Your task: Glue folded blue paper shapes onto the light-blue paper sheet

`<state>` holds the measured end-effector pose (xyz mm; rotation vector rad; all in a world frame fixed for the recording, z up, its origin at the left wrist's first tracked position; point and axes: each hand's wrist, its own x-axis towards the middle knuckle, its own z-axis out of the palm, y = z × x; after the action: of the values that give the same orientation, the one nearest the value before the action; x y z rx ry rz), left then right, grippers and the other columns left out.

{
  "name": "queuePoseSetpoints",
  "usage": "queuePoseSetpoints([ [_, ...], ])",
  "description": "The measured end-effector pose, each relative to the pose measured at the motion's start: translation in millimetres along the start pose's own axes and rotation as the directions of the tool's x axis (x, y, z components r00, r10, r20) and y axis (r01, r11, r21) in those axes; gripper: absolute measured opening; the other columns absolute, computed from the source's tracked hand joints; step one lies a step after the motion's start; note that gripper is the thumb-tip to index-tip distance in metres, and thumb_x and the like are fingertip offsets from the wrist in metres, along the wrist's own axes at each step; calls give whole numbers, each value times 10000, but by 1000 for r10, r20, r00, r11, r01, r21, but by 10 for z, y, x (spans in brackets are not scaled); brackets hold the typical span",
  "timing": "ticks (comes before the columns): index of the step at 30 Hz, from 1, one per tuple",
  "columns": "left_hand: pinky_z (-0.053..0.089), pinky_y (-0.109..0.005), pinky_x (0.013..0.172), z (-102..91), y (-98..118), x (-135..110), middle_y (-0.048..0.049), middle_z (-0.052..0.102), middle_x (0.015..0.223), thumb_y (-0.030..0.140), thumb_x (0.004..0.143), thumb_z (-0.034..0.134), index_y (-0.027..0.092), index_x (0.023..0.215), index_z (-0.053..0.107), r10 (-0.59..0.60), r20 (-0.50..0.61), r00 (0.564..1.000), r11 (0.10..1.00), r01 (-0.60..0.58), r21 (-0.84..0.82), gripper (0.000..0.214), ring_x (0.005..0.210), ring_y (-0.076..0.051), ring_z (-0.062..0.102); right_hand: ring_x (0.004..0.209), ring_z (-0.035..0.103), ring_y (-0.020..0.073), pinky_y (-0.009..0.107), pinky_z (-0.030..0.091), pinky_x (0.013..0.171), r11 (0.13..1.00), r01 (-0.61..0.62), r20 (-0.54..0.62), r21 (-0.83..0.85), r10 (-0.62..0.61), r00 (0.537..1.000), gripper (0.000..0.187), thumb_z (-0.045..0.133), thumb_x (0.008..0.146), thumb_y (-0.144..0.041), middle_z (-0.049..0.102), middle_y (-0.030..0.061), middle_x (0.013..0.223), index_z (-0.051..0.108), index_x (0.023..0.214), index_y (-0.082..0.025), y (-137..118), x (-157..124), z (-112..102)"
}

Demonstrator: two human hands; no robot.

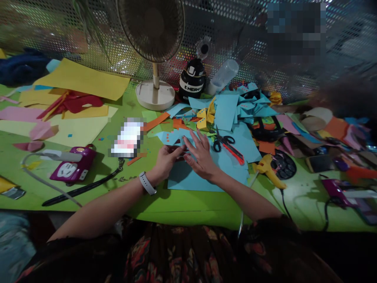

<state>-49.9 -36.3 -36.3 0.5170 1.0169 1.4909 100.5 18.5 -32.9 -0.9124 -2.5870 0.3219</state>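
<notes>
My left hand, with a white watch band on the wrist, has its fingers curled and pinches a small piece of blue paper at the edge of a large blue paper sheet on the green table. My right hand lies beside it with fingers spread flat, pressing on the same blue paper. The two hands touch at the fingertips. Scissors with black and red handles lie just right of my right hand.
A yellow glue gun lies at the right, a purple power strip at the left. A standing fan, a black bottle and heaps of cut coloured paper fill the back. Yellow sheets lie far left.
</notes>
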Motion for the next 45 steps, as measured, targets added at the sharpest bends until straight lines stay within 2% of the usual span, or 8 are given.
queuePoseSetpoints([
  [5,554,-264,635,-3,-12,10,-65,738,818,326,662,847,150,947,706,5,-13,1000,1000,-5,10,363,688,-162,687,1522,71,266,565,67,1215,1000,-9,-20,21,9,1000,690,227,952,-663,240,37,1625,333,1524,-292,5,3,6],
  [10,585,-310,649,5,2,5,-68,734,790,330,651,850,145,902,705,1,6,1000,1000,-1,-1,344,671,-171,686,1480,246,232,508,206,1208,971,0,-114,238,28,993,633,244,974,-627,436,62,1523,497,1428,-267,22,31,-68],
  [15,583,-322,641,6,3,-11,-80,735,806,336,679,838,142,899,691,-6,48,999,1000,5,22,328,650,-177,696,1310,484,240,483,349,1136,889,-94,-224,448,213,951,492,424,956,-557,604,67,1341,576,1344,-295,56,80,-128],
  [18,579,-314,643,-2,7,-22,-76,732,832,334,680,837,148,895,694,-16,64,998,999,13,43,318,661,-179,699,1091,602,225,454,439,1048,805,-145,-196,575,307,931,473,546,910,-490,670,72,1137,586,1331,-279,115,101,-106],
  [25,580,-298,655,2,20,-29,-60,719,928,391,694,823,174,947,694,10,106,994,991,-24,131,357,730,-172,676,881,590,176,385,487,925,628,-171,-69,759,338,938,522,639,847,-410,627,26,909,576,1333,-230,161,102,-54],
  [31,569,-284,676,18,-4,-39,-45,707,939,383,676,838,174,943,696,81,15,997,987,-83,139,368,787,-164,648,876,583,158,348,464,910,598,-163,-48,785,321,946,521,634,858,-376,591,14,892,556,1339,-191,90,72,-60],
  [39,529,-277,716,-4,4,-36,-10,679,786,362,728,806,176,789,687,193,48,980,949,-199,243,229,701,-129,607,889,582,160,350,460,916,573,-161,-37,804,319,947,527,637,852,-374,584,9,895,542,1346,-216,73,59,-24],
  [45,562,-285,655,-12,3,-5,-52,699,961,411,726,801,178,972,691,77,88,993,982,-90,164,356,782,-165,647,856,581,151,346,478,898,525,-157,-50,837,358,932,534,656,837,-381,588,0,869,551,1338,-229,91,85,-44],
])
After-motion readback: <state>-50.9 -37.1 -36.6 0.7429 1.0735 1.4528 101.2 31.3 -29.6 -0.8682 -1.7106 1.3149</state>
